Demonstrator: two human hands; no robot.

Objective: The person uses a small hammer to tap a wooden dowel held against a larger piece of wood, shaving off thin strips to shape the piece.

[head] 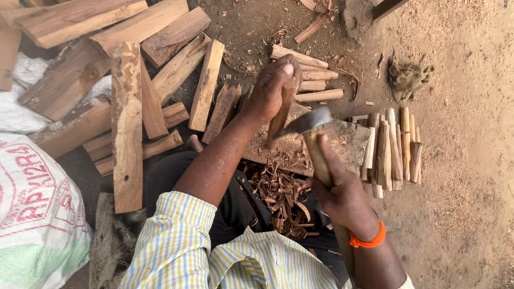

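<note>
My left hand (270, 91) grips the top of a reddish-brown wood stick (279, 120) and holds it upright on a worn chopping block (348, 140). My right hand (341, 194), with an orange band at the wrist, holds the wooden handle of a small hatchet (310, 122). Its metal blade lies against the side of the stick, low down. Curled wood shavings (281, 195) are heaped in front of the block, between my knees.
Rough split planks (126, 120) lie piled at the left. A bundle of trimmed pale sticks (391, 150) lies right of the block, more sticks (313, 80) behind it. A white printed sack (37, 214) sits at lower left. Bare dirt ground spreads to the right.
</note>
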